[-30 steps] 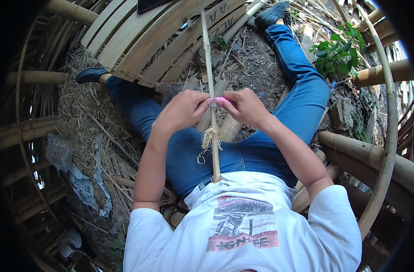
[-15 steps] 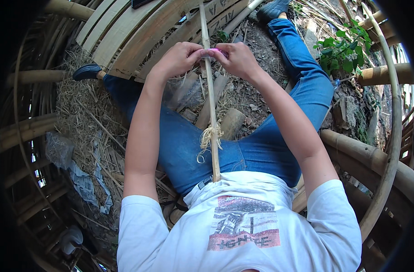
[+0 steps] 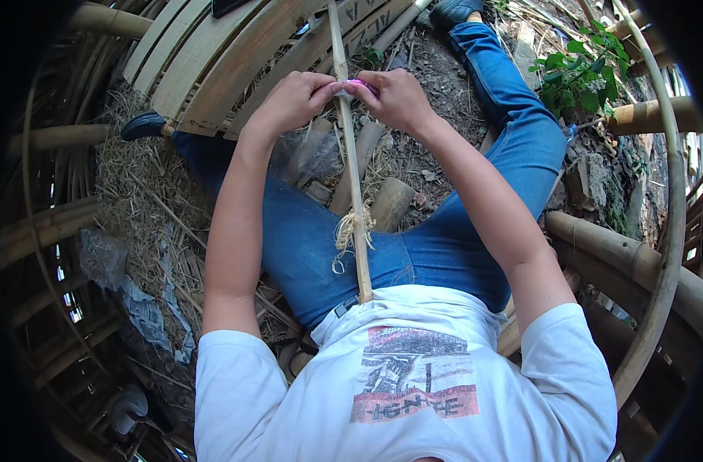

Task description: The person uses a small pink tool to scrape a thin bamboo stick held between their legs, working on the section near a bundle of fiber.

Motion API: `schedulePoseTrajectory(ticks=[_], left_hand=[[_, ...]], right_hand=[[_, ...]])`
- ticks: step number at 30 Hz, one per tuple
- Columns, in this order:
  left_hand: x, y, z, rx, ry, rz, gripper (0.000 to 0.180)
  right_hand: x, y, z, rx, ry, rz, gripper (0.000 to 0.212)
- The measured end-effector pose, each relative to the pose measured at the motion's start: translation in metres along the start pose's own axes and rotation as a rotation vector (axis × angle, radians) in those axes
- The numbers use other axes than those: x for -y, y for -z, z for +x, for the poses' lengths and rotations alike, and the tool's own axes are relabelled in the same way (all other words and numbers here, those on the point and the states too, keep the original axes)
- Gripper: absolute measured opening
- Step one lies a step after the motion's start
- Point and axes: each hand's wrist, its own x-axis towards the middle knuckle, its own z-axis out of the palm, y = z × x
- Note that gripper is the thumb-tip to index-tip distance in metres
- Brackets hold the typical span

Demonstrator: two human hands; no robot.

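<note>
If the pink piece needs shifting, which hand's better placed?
Right hand, probably: its grip has the pink piece beside the wooden stick. The left hand pinches at the stick's opposite side; what it pinches is unclear.

a slatted wooden panel [image 3: 239, 73] stands at the upper left, a dark flat object [image 3: 226, 6] upon it. dry straw [image 3: 132, 173] spreads at the left, near crumpled clear plastic [image 3: 102, 260]. a leafy green plant [image 3: 586, 73] sits beside a thick bamboo pole [image 3: 653, 116] at the right.
</note>
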Motion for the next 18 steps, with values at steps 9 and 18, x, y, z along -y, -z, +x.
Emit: schedulePoseTrajectory(ticks=[9,18], left_hand=[[-0.006,-0.002,-0.008,-0.032,-0.013,0.055,0.025],[-0.021,-0.004,-0.019,0.024,0.033,0.103,0.024]], right_hand=[[0.004,-0.001,-0.008,-0.025,0.03,0.021,0.031],[0.015,0.002,-0.023,0.046,-0.065,0.05,0.032]])
